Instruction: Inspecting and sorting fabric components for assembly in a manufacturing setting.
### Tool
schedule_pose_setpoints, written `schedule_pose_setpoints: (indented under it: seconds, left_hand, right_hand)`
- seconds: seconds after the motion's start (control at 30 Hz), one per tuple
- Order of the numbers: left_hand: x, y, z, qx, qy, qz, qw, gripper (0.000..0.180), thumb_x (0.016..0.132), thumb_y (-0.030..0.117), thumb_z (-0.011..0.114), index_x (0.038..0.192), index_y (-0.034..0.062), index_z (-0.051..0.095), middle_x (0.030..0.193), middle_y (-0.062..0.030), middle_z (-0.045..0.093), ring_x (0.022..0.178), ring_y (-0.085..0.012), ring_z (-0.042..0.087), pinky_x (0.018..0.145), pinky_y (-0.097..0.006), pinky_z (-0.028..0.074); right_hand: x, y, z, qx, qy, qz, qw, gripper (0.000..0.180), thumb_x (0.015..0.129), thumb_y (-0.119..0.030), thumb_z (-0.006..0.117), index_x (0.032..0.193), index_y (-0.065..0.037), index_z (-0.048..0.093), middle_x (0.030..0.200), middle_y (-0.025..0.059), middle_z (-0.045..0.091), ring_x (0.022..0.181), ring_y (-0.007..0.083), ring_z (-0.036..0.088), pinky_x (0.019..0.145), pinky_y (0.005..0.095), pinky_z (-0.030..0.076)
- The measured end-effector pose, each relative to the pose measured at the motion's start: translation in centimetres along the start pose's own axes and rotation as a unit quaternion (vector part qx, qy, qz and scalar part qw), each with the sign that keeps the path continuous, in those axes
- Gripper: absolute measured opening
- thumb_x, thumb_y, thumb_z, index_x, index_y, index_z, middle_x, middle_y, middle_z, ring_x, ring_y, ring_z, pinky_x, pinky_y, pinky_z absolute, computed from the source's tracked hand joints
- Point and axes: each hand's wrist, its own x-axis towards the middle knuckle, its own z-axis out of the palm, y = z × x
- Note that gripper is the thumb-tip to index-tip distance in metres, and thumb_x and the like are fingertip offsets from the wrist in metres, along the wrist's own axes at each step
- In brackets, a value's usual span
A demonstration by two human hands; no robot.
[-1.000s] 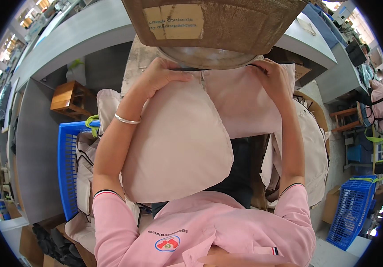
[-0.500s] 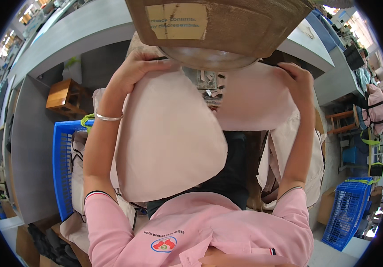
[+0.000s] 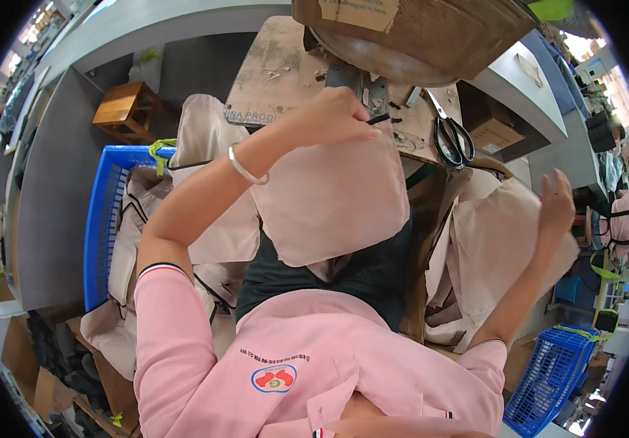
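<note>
Along the lower edge, nearest the viewer, lies a pink shirt [image 3: 219, 379], with dark trousers [image 3: 369, 281] just beyond it. Above the lap hangs a pale pink fabric panel [image 3: 332, 201], its lower edge crossing the trousers and its upper part reaching the near edge of the work surface. The left hand [image 3: 343, 117], its wrist ringed by a silver bangle [image 3: 245, 166], has its fingers bent and pinches the panel's upper edge near a short black strip [image 3: 378, 119]. To the side, the right hand [image 3: 559, 204] is raised, its fingers extended and slightly spread; whether its palm touches the pale fabric pieces [image 3: 504, 233] beside it cannot be told. At left, a blue basket [image 3: 95, 241] holds further pale cloth with black edging. Farther out, a worn work board [image 3: 278, 58] bears small scraps and black-handled scissors [image 3: 451, 139], blades pointing away from the person. A brown casing [image 3: 416, 33] overhangs the board's right part. Beyond, at upper left, stands a wooden stool [image 3: 121, 106].
</note>
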Motion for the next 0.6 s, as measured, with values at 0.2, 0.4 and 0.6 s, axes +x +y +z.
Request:
schedule_pose_setpoints:
  seconds: [0.2, 0.4, 0.6]
  left_hand:
    - [0.9, 3.1, 3.4, -0.056, -0.047, 0.037, 0.997, 0.035, 0.084, 0.029, 0.074, 0.076, -0.0044, 0.068, 0.056, -0.0072, 0.051, 0.054, -0.0170, 0.046, 0.057, -0.034, 0.042]
    - [-3.4, 1.4, 4.3, -0.073, 0.039, 0.118, 0.990, 0.030, 0.089, 0.027, 0.066, 0.103, 0.0020, 0.074, 0.094, -0.0147, 0.074, 0.085, -0.0243, 0.071, 0.078, -0.032, 0.053]
    - [-13.6, -5.9, 2.1, -0.096, 0.056, -0.131, 0.985, 0.040, 0.087, 0.030, 0.071, 0.112, -0.0024, 0.071, 0.087, -0.0135, 0.072, 0.078, -0.0192, 0.068, 0.076, -0.032, 0.053]
  right_hand:
    - [-10.1, -21.7, -0.9, 0.368, -0.166, -0.303, 0.863, 0.034, 0.076, -0.002, 0.063, 0.109, -0.004, 0.067, 0.113, 0.0120, 0.068, 0.096, 0.0310, 0.068, 0.082, 0.0392, 0.055]
    - [-11.8, -32.1, 2.0, 0.353, -0.085, -0.255, 0.896, 0.025, 0.084, -0.008, 0.063, 0.109, -0.007, 0.062, 0.099, 0.0116, 0.062, 0.074, 0.0273, 0.068, 0.056, 0.0397, 0.054]
    - [-10.6, -26.5, -0.8, 0.311, -0.186, -0.247, 0.899, 0.018, 0.091, -0.015, 0.062, 0.108, -0.009, 0.061, 0.095, 0.0090, 0.059, 0.063, 0.0301, 0.066, 0.052, 0.0400, 0.053]
